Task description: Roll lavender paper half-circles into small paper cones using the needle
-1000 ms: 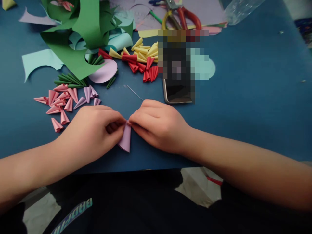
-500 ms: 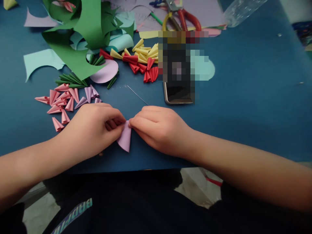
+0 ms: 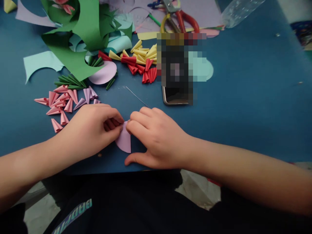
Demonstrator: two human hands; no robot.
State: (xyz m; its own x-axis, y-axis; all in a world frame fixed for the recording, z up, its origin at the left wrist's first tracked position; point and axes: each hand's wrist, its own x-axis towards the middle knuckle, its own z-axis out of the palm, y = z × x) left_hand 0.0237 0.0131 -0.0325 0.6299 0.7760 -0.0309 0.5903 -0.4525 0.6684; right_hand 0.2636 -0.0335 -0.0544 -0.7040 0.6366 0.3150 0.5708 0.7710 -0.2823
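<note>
A small piece of lilac paper point(image 3: 123, 140) with a curved lower edge lies between my hands near the table's front edge. My left hand point(image 3: 101, 128) pinches its upper left side between thumb and fingers. At the paper's upper right, the curled fingertips of my right hand point(image 3: 156, 136) touch it, while that thumb is stretched away below, off the paper. A thin metal needle-like rod point(image 3: 136, 96) lies on the table just beyond my right fingers. Several small lilac paper cones point(image 3: 87, 95) and pink paper cones point(image 3: 60, 100) rest beyond my left wrist.
Green paper cones point(image 3: 69, 81), red cones point(image 3: 138, 67) and yellow cones point(image 3: 141, 52) lie farther back. Cut green paper point(image 3: 89, 29) is heaped at the back left. A partly blurred phone point(image 3: 175, 96), scissors point(image 3: 187, 21) and a clear plastic bottle point(image 3: 240, 11) are toward the right.
My right thumb has come away from the paper and stretched downward, and the right fingers have spread a little. The lilac paper looks wider and flatter. My left hand keeps its pinch.
</note>
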